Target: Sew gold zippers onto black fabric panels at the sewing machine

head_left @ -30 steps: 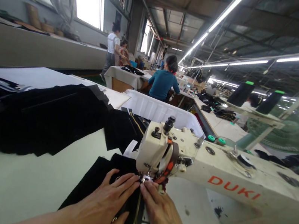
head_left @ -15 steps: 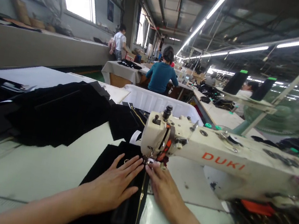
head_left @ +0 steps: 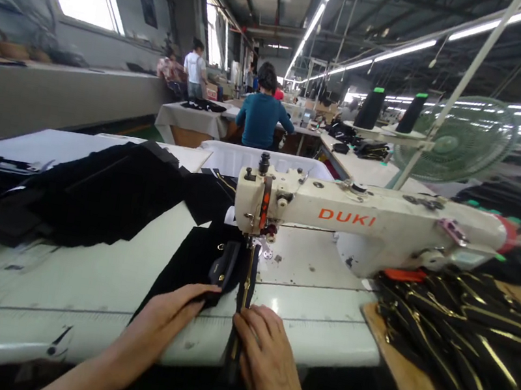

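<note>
A black fabric panel [head_left: 189, 253] lies on the pale sewing table, its far end by the needle area of a cream sewing machine [head_left: 302, 208]. My left hand [head_left: 167, 315] pinches the panel's near edge between thumb and fingers, beside a dark piece with small gold fittings [head_left: 223, 265]. A black zipper [head_left: 247, 282] with gold teeth runs from under the presser foot toward me. My right hand [head_left: 268, 348] has its fingers closed on the zipper's near part at the table edge. Below the edge, the zipper's tail blurs into dark cloth.
Stacked black fabric pieces [head_left: 92, 195] cover the left of the table. Many gold-toothed zippers [head_left: 462, 326] lie on a wooden board at right. Behind the machine are a white bin [head_left: 208, 147], thread cones [head_left: 370, 109], a green fan [head_left: 451, 143] and a seated person [head_left: 261, 119].
Both hands have drawn back from the needle toward the table edge. The left went from flat on the panel to gripping its edge; the right now grips the zipper. The view shifted right.
</note>
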{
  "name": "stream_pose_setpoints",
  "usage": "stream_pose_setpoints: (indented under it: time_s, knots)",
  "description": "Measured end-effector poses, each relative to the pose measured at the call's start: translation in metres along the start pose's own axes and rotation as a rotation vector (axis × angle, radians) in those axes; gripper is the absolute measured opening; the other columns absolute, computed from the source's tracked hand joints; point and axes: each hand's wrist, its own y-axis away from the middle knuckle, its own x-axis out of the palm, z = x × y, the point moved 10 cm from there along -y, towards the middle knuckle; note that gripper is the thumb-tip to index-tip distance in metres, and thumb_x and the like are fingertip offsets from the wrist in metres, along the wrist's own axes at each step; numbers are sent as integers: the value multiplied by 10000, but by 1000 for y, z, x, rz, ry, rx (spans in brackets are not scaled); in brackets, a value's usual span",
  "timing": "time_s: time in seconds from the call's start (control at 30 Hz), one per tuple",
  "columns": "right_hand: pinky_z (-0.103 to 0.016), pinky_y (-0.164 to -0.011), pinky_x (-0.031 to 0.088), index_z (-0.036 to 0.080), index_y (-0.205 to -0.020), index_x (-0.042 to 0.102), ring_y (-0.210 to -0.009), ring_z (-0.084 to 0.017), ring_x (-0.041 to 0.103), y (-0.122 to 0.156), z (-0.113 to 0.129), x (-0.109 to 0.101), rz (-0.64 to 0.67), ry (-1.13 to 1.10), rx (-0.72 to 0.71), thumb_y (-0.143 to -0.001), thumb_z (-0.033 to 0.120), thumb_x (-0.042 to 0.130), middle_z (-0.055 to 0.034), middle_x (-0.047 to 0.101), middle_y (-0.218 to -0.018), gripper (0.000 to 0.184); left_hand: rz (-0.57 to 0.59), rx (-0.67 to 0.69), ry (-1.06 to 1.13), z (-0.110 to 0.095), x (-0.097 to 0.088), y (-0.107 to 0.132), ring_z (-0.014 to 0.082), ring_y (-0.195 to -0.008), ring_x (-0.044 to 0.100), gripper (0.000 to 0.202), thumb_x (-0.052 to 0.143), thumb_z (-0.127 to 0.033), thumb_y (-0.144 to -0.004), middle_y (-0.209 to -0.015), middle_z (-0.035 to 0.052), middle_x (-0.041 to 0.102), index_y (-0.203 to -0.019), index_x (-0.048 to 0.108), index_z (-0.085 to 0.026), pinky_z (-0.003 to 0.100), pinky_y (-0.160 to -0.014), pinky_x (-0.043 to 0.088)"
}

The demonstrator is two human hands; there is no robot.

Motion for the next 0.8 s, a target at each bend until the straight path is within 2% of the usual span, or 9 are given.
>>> stream_pose_setpoints:
  time_s: [0.1,0.17,0.2,0.3,0.37,0.47,0.57,0.67,0.8]
  knots:
    - [-320,-834,534,172,-1011,671,-947,-210,614,-13,-33,-27,-105,-226,168,-985,166,417,-76,659,-1023,255,-74,-223,182,2,-27,-3,288,-925,660,430,433,-506,-956,-939,26,733,-986,733,-201,425,-883,532]
    - [-260,-647,506,169,-694,615,-706,-169,595,-21,-65,-52,-132,-278,293,-1018,316,443,-35,625,-776,395,-64,-237,219,-9,-31,-5,276,-857,645,445,459,-531,-938,-843,28,714,-937,732,-180,398,-839,530]
    - [-249,-585,472,173,-605,556,-618,-153,555,-27,-78,-66,-136,-270,319,-1025,366,433,-12,568,-662,478,-45,-220,232,-17,-30,-6,269,-837,639,450,462,-536,-934,-822,27,704,-960,728,-174,386,-826,527]
    - [-234,-562,430,170,-583,534,-579,-137,518,-48,-95,-99,-91,-264,300,-1033,413,409,17,501,-597,526,-13,-172,254,-33,-23,-9,267,-852,640,465,449,-531,-939,-857,29,706,-1089,708,-175,394,-836,522]
    - [-236,-640,450,164,-642,586,-675,-144,561,-57,-86,-105,-46,-281,249,-1023,378,457,8,566,-705,455,-29,-135,242,-37,-23,-9,281,-951,644,444,435,-496,-956,-982,35,719,-1155,692,-193,425,-904,505]
    - [-270,-800,461,188,-849,664,-885,-173,584,-53,-42,-80,68,-248,95,-991,224,527,-10,626,-935,201,-4,-13,140,-39,-19,-6,270,-1175,581,399,395,-390,-995,-1242,20,662,-1275,634,-236,440,-1060,412]
    - [-335,-803,465,185,-1033,640,-920,-215,549,-28,-1,-33,154,44,-61,-959,75,484,-52,609,-985,204,80,125,-87,-35,-3,5,230,-1303,487,420,384,-262,-1000,-1429,-1,528,-1398,515,-291,422,-1124,354]
    - [-363,-806,463,154,-1164,591,-896,-230,530,-2,7,-5,104,149,-51,-958,60,489,-63,596,-960,249,161,329,-335,-35,27,21,220,-1370,407,558,418,-145,-969,-1517,-5,419,-1493,351,-325,443,-1154,310]
    - [-377,-824,448,119,-1203,567,-879,-230,526,15,11,-1,-6,106,-78,-1002,92,420,-78,600,-945,251,204,552,-539,-36,62,36,203,-1418,330,729,362,44,-886,-1562,46,337,-1545,207,-228,470,-1194,203]
